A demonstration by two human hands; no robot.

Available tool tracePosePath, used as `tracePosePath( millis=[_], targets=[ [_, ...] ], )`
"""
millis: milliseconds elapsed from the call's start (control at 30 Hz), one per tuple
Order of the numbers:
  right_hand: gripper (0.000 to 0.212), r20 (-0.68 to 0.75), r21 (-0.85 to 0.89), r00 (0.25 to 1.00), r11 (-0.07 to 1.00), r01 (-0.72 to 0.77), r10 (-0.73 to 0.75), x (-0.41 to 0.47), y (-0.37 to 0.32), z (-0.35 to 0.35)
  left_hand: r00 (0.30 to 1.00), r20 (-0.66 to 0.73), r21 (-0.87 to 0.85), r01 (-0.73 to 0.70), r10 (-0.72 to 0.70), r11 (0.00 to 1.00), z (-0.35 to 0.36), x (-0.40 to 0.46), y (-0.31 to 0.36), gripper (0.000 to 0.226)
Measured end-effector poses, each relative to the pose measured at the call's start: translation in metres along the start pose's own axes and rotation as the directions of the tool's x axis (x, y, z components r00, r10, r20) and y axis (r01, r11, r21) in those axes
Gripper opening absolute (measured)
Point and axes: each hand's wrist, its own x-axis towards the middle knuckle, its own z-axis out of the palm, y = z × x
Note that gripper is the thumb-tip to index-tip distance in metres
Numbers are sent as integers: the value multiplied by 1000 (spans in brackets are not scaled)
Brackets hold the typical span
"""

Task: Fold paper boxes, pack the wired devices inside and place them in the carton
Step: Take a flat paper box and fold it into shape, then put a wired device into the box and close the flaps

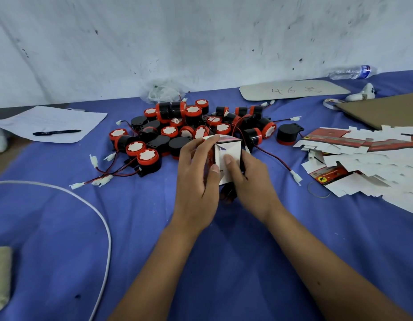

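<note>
On the blue cloth point(62, 228), a big pile of red and black wired devices point(189, 128) is sitting behind two arms that are reaching forward side by side. Between the hands, a small paper box point(231, 147) is standing up. The left hand point(198, 179) is wrapping its fingers around the box's left side, and the right hand point(251, 184) is holding the right side, pressing its thumb on the white flap.

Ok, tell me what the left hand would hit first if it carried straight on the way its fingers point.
Probably the pile of red-and-black wired devices. The left hand grips the paper box, fingers pointing away from the person towards the wall, and the pile lies just beyond them; depth is hard to judge.
</note>
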Motion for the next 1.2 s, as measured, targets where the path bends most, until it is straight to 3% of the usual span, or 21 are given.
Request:
tracePosePath(
  millis=[267,400,500,533,600,667,733,800,833,867,933,1000,1033,1067,1133,1200],
  targets=[
    [10,45,-28,998,999,45,-44,2,1,-2,1000,-2,-12,3,-3,1000,2,-1,-2,48],
    [20,174,357,980,921,-156,98,3,-8,-8,997,-83,-82,-14,7,997,-2,3,-5,37],
    [28,160,433,984,889,-146,84,2,-13,-13,997,-34,-198,65,-73,978,-4,3,-7,30],
    [28,125,356,992,931,-76,34,1,-14,-13,994,13,-260,112,-112,959,-4,3,-6,28],
    [29,85,-37,983,986,165,-161,0,-13,-12,981,86,-318,191,-172,929,-5,3,-6,32],
    [24,190,-438,925,814,381,-330,-1,-12,-7,966,104,-305,257,-237,917,-6,3,-10,39],
    [23,400,-515,873,719,466,-280,-2,-13,-2,930,106,-281,366,-351,887,-6,4,-16,41],
    [20,534,-397,813,780,484,-233,-5,-15,0,903,45,-245,424,-427,872,-7,4,-23,30],
    [17,523,-300,808,828,473,-272,-6,-17,0,902,-19,-216,417,-431,883,-8,5,-25,21],
    [16,422,-209,839,863,459,-344,-5,-19,-2,905,-86,-183,397,-417,899,-9,7,-27,15],
    [19,41,-129,910,901,415,-413,2,-22,-8,901,-168,-133,380,-399,915,-12,10,-30,10],
    [20,-290,-197,907,946,256,-306,22,-18,-13,891,-196,-124,392,-409,912,-13,11,-31,10],
    [20,-380,-270,900,956,112,-213,37,-11,-17,887,-192,-132,400,-419,907,-13,11,-31,19],
    [22,-410,-361,908,930,-69,-92,53,0,-22,885,-172,-143,412,-432,900,-13,11,-30,26],
    [45,-341,-520,920,776,-356,194,84,24,-31,881,-135,-162,432,-454,887,-13,11,-29,32],
    [59,-196,-609,908,680,-408,370,105,40,-34,876,-123,-187,441,-466,878,-15,10,-29,32]
  ],
)
